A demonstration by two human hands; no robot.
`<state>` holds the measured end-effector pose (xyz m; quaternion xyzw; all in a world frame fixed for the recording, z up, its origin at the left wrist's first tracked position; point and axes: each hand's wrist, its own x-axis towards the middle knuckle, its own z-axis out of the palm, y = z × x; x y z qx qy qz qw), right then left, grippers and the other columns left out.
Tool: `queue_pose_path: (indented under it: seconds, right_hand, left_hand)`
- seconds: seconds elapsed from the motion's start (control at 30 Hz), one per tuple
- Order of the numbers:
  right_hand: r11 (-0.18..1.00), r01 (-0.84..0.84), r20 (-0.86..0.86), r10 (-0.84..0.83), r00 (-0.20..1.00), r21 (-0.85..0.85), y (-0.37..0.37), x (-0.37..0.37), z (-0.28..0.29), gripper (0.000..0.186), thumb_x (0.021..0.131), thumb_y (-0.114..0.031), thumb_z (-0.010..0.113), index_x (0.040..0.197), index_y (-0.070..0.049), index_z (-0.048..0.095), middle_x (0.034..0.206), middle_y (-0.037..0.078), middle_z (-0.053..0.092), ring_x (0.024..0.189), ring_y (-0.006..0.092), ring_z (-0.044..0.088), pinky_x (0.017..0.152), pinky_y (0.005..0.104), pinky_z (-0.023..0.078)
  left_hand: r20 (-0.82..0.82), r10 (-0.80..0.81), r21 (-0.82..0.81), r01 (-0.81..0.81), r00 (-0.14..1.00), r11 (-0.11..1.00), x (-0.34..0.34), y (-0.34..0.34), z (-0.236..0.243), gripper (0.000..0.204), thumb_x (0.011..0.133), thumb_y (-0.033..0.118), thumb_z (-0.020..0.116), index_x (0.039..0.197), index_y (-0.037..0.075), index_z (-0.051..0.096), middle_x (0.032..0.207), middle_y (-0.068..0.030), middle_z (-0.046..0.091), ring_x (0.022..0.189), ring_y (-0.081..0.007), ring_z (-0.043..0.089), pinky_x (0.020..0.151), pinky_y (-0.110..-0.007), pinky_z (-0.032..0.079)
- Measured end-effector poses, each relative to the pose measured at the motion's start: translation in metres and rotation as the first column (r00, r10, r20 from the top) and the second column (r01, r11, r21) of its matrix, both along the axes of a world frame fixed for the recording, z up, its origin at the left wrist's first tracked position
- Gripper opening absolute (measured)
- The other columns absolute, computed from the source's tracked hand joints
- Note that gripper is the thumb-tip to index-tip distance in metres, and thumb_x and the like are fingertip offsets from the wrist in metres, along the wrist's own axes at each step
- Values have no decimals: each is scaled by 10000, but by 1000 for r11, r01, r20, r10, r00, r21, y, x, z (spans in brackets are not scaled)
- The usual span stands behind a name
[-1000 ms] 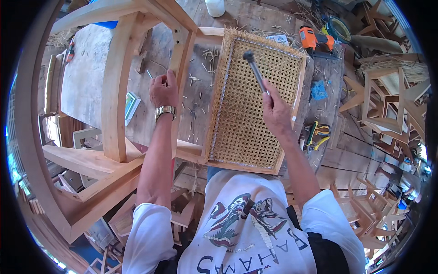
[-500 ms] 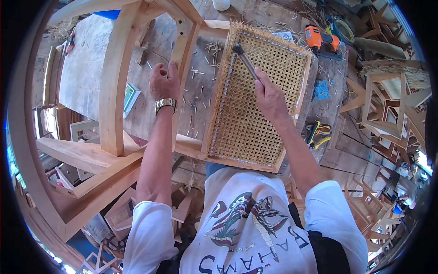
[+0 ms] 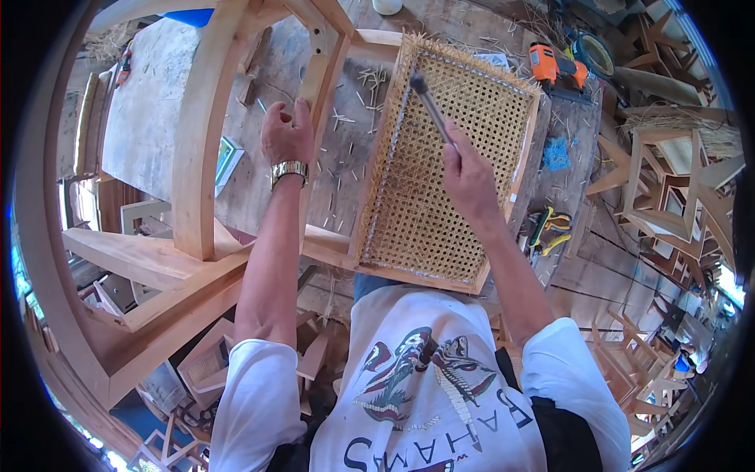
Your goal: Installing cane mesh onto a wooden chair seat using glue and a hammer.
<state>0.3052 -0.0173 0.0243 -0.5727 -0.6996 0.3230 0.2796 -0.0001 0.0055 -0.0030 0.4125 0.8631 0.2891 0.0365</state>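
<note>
A rectangular panel of woven cane (image 3: 448, 173) sits in a pale wooden chair frame (image 3: 197, 134) in front of me. Frayed cane ends stick out along its far and left edges. My right hand (image 3: 470, 177) grips the shaft of a hammer (image 3: 431, 106). The hammer's dark head is over the panel's far left corner; whether it touches the cane is hard to tell. My left hand (image 3: 287, 138), wearing a metal watch, is at a rail of the frame left of the panel. Its thumb lies against the wood and its fingers are curled, partly hidden.
An orange nail gun (image 3: 557, 67) and a roll of tape (image 3: 591, 55) lie at the far right of the worktable (image 3: 338, 189). Nearer are blue scrap (image 3: 557, 153) and yellow-handled pliers (image 3: 550, 228). Cane offcuts litter the table. More wooden frames (image 3: 676, 189) stand to the right.
The hammer's head has moved slightly right and away from the panel's left edge, with my right hand a little lower and to the right. My left hand stays at the rail.
</note>
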Motion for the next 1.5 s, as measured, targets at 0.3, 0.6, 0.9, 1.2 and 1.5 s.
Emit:
queue_pose_path:
  seconds: [0.3,0.6,0.9,1.2,1.5]
  right_hand:
    - [998,-35,43,32,999,58,-5,-2,-3,373,1010,-207,508,1361,-85,541,871,196,686,666,307,675,621,424,535]
    - [1000,24,-97,-23,995,10,-24,1,25,369,996,-161,549,1360,-99,551,926,168,718,723,233,704,653,381,556]
    - [999,-7,-138,1,990,-42,-35,0,9,373,1001,-201,540,1357,-91,549,850,168,694,639,304,657,576,407,528]
    - [1000,3,-85,-1,996,23,-45,1,16,360,990,-181,570,1336,-81,563,904,174,713,679,275,691,624,378,562]
    - [999,-37,-32,36,999,-34,-57,4,13,367,978,-166,577,1339,-103,568,1012,174,712,706,311,692,649,400,563]
  left_hand:
    - [-31,-15,83,18,999,996,-3,0,-6,441,827,424,710,1058,54,641,953,-125,650,895,-311,638,800,-428,499]
    - [-62,-53,165,62,997,984,-7,-4,-12,494,793,383,747,1074,9,589,1063,-188,585,972,-350,598,844,-454,493]
    - [44,-64,279,49,997,959,-5,-3,-11,444,800,247,737,1111,-6,548,986,-180,548,917,-322,556,816,-396,510]
    - [-97,-52,211,72,994,975,-5,-2,-13,297,898,199,665,1107,8,574,1050,-197,595,950,-363,613,808,-450,498]
    - [-38,-40,200,46,999,979,-4,-2,-14,295,914,229,654,1100,8,592,980,-195,631,897,-367,628,796,-451,494]
